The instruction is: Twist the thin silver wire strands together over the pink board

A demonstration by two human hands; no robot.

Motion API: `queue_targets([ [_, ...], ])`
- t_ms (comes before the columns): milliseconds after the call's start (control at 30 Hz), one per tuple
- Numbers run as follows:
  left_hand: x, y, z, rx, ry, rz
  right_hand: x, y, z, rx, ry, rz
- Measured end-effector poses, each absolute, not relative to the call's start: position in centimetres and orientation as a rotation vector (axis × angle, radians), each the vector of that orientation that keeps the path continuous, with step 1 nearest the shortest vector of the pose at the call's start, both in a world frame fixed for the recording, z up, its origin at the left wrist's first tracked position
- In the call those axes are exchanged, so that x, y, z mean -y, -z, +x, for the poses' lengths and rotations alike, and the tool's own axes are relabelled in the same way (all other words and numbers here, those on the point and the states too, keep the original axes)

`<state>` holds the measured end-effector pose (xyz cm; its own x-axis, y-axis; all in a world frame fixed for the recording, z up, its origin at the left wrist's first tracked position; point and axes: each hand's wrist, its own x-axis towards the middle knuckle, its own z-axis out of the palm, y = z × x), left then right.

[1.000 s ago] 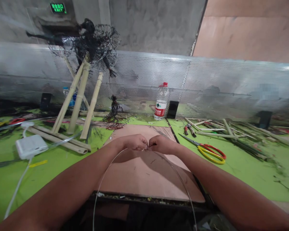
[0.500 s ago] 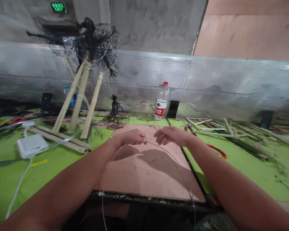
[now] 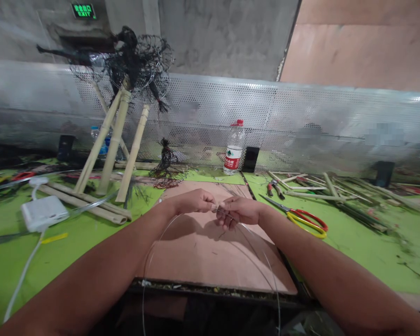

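Note:
A thin, pale wire [image 3: 270, 267] arches over the wooden board [image 3: 192, 252] and drops below the table's front edge on both sides. At the top of the arch, my left hand [image 3: 197, 201] pinches the wire between thumb and forefinger. My right hand [image 3: 238, 211] meets it there, thumb and fingers closed on the same wire, the fingertips of both hands almost touching. Whether the wire is one piece or two ends brought together cannot be made out.
Scissors [image 3: 306, 221] with red and yellow handles lie right of the board, near pliers [image 3: 276, 189] and bamboo strips [image 3: 331, 186]. A water bottle [image 3: 233, 151] and a black phone [image 3: 251, 159] stand behind. At left are bamboo poles [image 3: 115, 140] and a white adapter [image 3: 45, 213].
My right hand has moved left and down to my left hand and closed on the wire. The scissors, mostly hidden by my right arm before, now show fully.

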<state>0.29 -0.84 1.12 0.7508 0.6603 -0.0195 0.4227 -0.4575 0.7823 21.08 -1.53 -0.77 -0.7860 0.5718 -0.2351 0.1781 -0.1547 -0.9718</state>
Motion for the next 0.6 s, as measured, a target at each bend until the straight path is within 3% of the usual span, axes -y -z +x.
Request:
queue_targets([
  [133, 1.1, -1.3, 0.4, -0.838, -0.360, 2.132, 1.6, 0.7, 20.9, 1.863, -1.954, -0.855],
  [300, 0.8, -1.1, 0.3, -0.818, -0.329, 2.152, 1.5, 0.9, 20.6, 2.121, -1.559, -0.996],
  [367, 0.7, -0.8, 0.4, -0.816, -0.309, 2.161, 1.8, 1.0, 20.2, 2.314, -1.216, -1.098],
  [533, 0.4, -0.4, 0.6, -0.909, -0.297, 2.155, 2.8, 0.9, 18.6, 2.594, 0.056, -1.252],
  [600, 0.4, -0.5, 0.4, -0.955, -0.322, 2.133, 2.9, 0.9, 18.2, 2.599, 0.239, -1.241],
])
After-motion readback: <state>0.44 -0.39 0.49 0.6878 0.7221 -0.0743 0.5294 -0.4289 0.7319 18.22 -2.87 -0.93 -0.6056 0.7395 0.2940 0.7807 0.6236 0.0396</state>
